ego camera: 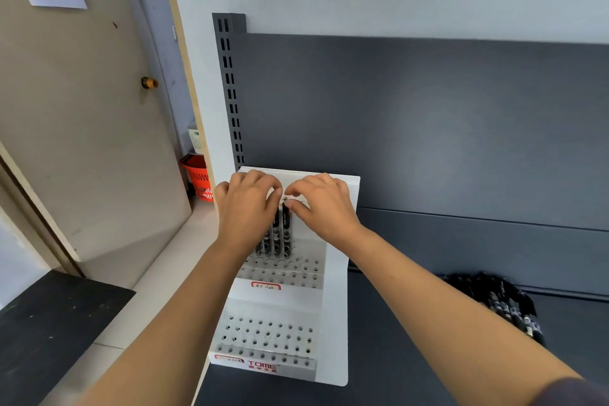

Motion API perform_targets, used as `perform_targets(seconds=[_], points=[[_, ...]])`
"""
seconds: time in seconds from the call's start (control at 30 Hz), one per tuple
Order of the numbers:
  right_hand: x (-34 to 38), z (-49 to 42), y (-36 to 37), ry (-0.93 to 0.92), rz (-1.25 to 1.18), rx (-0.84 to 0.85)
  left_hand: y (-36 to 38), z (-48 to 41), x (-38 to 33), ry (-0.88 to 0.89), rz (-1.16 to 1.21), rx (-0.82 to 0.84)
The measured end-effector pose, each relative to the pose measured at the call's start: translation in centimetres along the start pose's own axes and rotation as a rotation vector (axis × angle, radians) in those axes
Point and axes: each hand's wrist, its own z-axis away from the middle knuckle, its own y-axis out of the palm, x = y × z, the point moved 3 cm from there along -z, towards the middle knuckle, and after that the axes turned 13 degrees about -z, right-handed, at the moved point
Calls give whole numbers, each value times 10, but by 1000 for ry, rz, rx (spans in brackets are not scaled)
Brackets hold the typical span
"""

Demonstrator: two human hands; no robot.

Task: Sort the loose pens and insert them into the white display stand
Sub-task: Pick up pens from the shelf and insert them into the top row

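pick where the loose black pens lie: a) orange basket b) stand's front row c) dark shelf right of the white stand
c: the loose black pens lie heaped on the dark shelf, right of the white stand.

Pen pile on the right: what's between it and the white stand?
Head view: only bare dark shelf lies between the pen pile and the white stand. The right forearm crosses above that stretch.

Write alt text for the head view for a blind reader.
Left hand and right hand pinch the tops of black pens standing in a white perforated plastic display stand on a dark grey metal shelf. More loose black pens lie piled at right.
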Motion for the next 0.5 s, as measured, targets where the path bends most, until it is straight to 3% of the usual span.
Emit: perform_targets(seconds=[0.13,0.23,0.33,0.5], points=[[-22,19,-24,19,-2,-183,-9,-3,-37,97,22,-79],[-52,39,-46,68,-1,-211,-9,-4,-79,210,33,-108],[-89,64,-72,114,1,-176,1,-1,-129,317,49,-92],[-167,120,-111,278,22,23,46,22,-219,434,87,90]])
